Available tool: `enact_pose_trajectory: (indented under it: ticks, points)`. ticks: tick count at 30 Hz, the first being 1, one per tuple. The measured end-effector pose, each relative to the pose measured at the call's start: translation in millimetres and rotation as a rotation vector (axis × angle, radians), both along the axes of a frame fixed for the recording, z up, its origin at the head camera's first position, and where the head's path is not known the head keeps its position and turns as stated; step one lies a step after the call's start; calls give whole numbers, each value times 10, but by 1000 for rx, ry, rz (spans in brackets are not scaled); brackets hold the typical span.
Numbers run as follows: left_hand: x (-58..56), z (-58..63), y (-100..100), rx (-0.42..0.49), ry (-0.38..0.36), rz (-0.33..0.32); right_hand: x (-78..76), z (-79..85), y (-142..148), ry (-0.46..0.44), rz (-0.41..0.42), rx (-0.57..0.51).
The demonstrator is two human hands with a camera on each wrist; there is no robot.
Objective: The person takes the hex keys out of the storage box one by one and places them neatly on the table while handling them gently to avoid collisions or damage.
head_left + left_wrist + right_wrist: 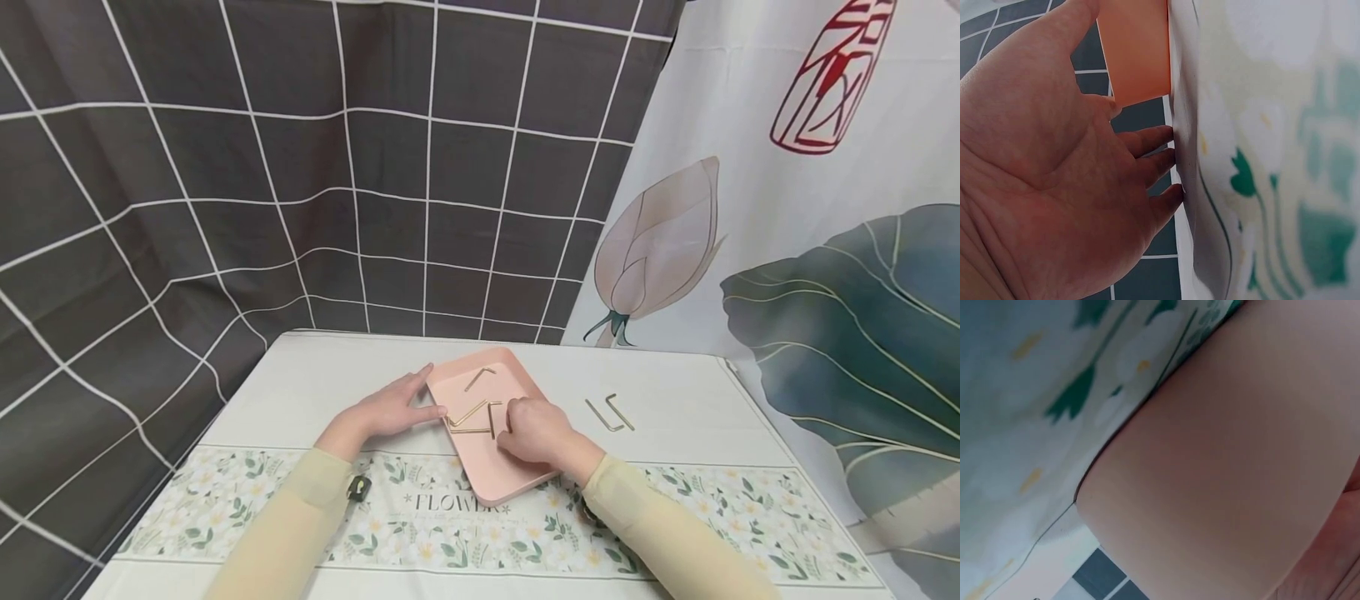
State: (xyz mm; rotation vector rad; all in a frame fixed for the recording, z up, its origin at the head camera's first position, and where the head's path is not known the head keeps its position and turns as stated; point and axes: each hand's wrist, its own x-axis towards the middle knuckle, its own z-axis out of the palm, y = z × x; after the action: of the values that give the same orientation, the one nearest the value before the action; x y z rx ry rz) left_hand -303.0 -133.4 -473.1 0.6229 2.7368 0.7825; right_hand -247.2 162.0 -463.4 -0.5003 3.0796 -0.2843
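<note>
A shallow pink tray [501, 473] lies askew on the table. Inside it are several brass-coloured L-shaped hex keys: one hex key [492, 419] lies beside my right hand, and another hex key [476, 379] near the far end. My left hand [392, 406] is at the tray's left side, thumb by the rim, fingers extended and touching the table. The left wrist view shows that palm beside the tray wall [1135, 53]. My right hand [538, 429] reaches over the tray's right side with curled fingers; their tips and anything between them are hidden. The tray wall [1210, 469] fills much of the right wrist view.
Two more hex keys, a left one [600, 414] and a right one [619, 412], lie on the white tablecloth right of the tray. A floral band [420, 550] crosses the cloth's front. Behind the table hang a dark grid curtain [390, 158] and a white printed curtain [675, 275].
</note>
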Motion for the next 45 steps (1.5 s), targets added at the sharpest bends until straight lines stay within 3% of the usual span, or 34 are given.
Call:
enact_pose_trajectory:
  ticks: [23,45]
  points:
    - [-11,1,-16,-2,-7,7,-148,-33,-165,-8,32,-42]
    - [12,31,-13,15,-18,11,-222,-34,-300,-41,-44,12]
